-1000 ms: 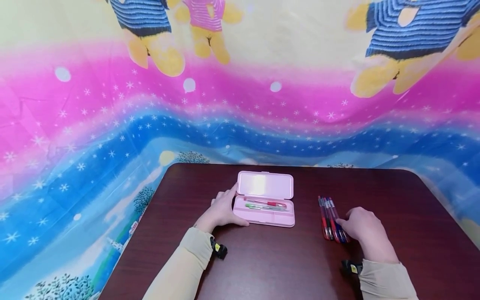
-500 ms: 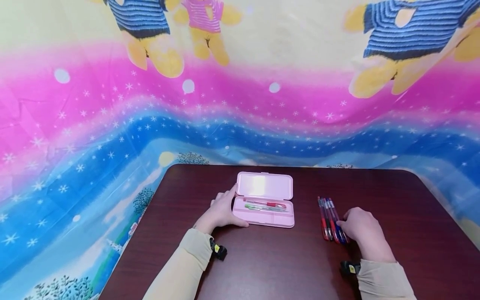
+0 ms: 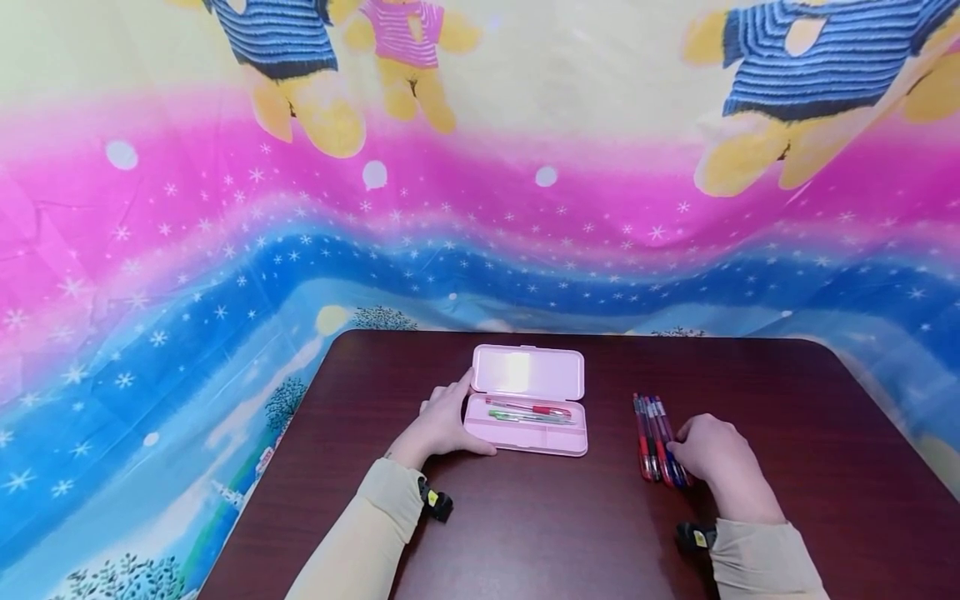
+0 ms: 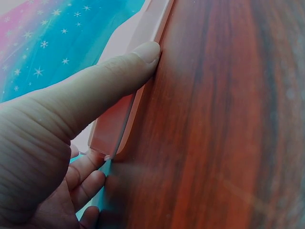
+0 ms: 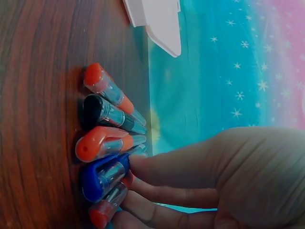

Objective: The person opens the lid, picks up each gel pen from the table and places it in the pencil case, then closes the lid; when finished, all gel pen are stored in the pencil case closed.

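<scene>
A pink pencil case (image 3: 491,432) lies with its lid (image 3: 555,375) raised, holding a red pen (image 3: 551,411) and a green-tipped pen (image 3: 517,416). My left hand (image 3: 442,421) grips its left end. The left wrist view shows the thumb (image 4: 119,76) along the case's front side (image 4: 112,126) and the other fingers around the end. To the right, several capped pens lie side by side, among them a black pen (image 5: 102,112) and a blue pen (image 5: 97,181). My right hand (image 3: 720,454) pinches the blue pen and a red-ended pen (image 5: 107,207) between thumb and fingers.
The dark wooden table (image 3: 540,525) has rounded far corners. Behind it hangs a printed cloth (image 3: 480,208) with bears and snowflakes. Black wrist cameras sit at the left cuff (image 3: 435,502) and the right cuff (image 3: 693,537).
My right hand has shifted very slightly left against the pens. My left hand keeps its hold on the pencil case. The whole head view has drifted a little.
</scene>
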Tool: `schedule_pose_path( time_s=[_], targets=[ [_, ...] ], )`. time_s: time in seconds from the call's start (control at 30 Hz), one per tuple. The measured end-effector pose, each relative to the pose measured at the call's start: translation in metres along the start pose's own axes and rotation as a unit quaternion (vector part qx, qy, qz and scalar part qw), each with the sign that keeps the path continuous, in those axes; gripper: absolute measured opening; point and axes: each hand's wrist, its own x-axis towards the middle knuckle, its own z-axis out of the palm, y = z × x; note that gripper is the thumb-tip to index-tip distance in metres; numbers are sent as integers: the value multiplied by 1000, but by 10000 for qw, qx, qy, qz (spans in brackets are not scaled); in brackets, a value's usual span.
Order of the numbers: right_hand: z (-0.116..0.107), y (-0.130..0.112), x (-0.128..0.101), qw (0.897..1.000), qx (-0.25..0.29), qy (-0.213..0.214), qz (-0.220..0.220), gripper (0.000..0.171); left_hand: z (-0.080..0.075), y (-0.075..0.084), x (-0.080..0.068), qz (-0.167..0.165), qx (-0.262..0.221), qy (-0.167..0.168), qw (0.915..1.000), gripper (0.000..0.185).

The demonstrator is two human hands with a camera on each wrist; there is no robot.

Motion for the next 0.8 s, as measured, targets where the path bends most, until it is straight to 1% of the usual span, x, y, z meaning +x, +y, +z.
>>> schedule_pose_path(
  time_s=[0.3, 0.63, 0.8],
  targets=[
    [1, -4, 0, 9995, 258, -62, 197, 34, -2, 3, -2, -6, -44, 25, 10000, 149],
    [1, 0, 0, 9996, 272, -31, 90, 31, -2, 4, -4, -55, -65, 13, 10000, 150],
    [1, 0, 0, 9984, 542, -65, 175, 28, -1, 4, -3, -76, -23, 6, 10000, 152]
  ],
)
